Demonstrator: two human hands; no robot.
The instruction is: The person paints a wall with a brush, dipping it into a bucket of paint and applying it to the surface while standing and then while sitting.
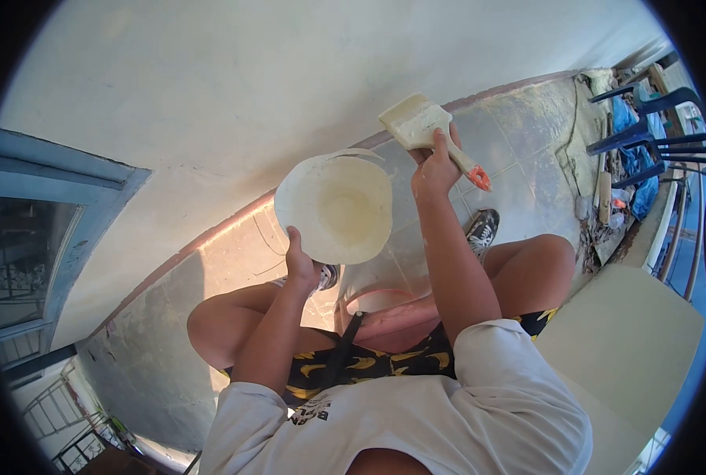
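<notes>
On my feed, the right hand [435, 169] clasps the wide paintbrush [418, 122] by its handle; the left [300, 261] grips the tub's rim. The 2 sit apart, the pale tub [291, 198] beside the off-white wall [234, 87].

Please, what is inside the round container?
Inside the round container, a pale yellowish coating shows on the bottom; it covers the surface beneath, so that cannot be seen.

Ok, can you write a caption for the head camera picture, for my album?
Beside a pale wall, the right hand holds up a wide brush, the left hand a round, pale container.
</notes>
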